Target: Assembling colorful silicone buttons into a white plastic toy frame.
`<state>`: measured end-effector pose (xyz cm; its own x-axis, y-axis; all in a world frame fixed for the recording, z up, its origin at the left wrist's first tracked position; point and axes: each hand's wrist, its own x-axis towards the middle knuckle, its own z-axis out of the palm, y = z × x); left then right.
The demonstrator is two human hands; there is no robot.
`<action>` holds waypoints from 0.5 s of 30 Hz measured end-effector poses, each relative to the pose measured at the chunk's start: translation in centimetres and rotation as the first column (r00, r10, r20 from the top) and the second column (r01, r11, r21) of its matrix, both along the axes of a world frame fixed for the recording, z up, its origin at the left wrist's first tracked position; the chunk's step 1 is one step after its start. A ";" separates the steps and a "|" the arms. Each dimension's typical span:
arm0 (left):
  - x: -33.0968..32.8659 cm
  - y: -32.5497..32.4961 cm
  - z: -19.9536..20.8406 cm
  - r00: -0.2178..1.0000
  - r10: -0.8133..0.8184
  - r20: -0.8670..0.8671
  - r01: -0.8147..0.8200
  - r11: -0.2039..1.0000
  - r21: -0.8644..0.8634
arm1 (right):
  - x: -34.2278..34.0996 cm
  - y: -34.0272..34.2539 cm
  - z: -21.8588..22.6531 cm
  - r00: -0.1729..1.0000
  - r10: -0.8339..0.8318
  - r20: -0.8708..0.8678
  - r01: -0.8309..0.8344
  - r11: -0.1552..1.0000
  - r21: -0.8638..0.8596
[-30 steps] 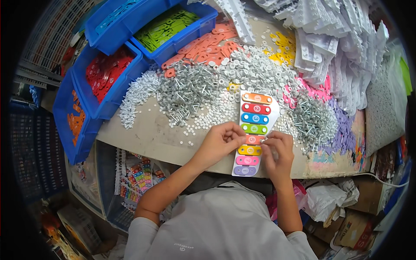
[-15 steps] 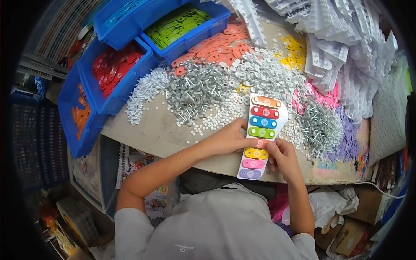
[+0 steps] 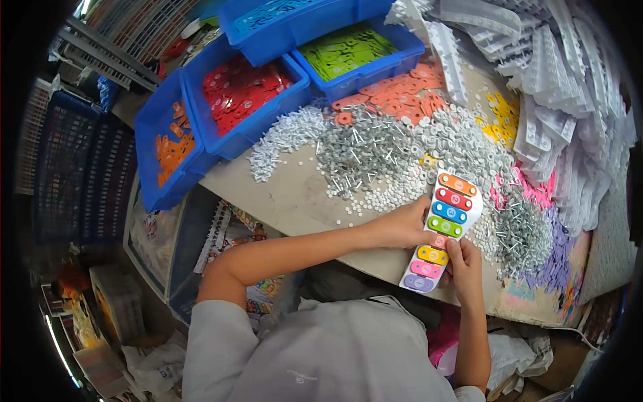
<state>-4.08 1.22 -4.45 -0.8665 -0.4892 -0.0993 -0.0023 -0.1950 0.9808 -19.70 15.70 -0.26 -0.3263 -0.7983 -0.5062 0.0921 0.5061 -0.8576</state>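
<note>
While the left hand (image 3: 406, 224) has its grip clamped on the board (image 3: 445, 227) at the near edge of the counter (image 3: 288, 208), the right hand (image 3: 465, 262) pinches the board too, thumb by the salmon bar (image 3: 439, 242)!

Front left table (image 3: 268, 204): bare top between the 4 blue bins (image 3: 375, 75) and the left hand (image 3: 405, 226), so a hand could slide through flat.
Left arm (image 3: 301, 254): lies across the front edge and blocks the way in from below.
Strip: the colorful strip (image 3: 433, 254), with 2 hands on it, blocks the middle.
Right hand (image 3: 464, 260): a small gap lies between it and the right screw heap (image 3: 526, 231).
Back middle: loose heaps of screws (image 3: 365, 151) and white rings (image 3: 462, 137) are in the way; pass over them.
Back right: big white plastic frames (image 3: 569, 114) stand like a wall.
Bins: tops open, reach in from above.
</note>
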 end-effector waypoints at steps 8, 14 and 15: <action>7.5 -1.2 4.6 0.837 0.521 0.166 -0.328 0.721 -0.611 | -5.0 6.1 0.0 0.491 -0.381 -0.783 0.201 0.925 -0.324; 18.0 -6.8 3.8 0.494 0.869 0.004 -0.129 0.078 -0.989 | -12.9 14.7 -0.9 0.041 -0.052 -0.998 0.252 0.967 -0.040; 18.8 -7.1 3.5 0.473 0.881 0.001 -0.052 0.029 -0.998 | -13.0 15.4 -1.1 0.165 -0.028 -0.986 0.284 0.958 0.020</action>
<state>14.73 -5.91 -0.91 -0.2975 -0.8244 0.4815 -0.8534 0.4558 0.2531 -32.73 31.07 -1.35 -0.7591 -0.6122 0.2213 -0.6506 0.7258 -0.2235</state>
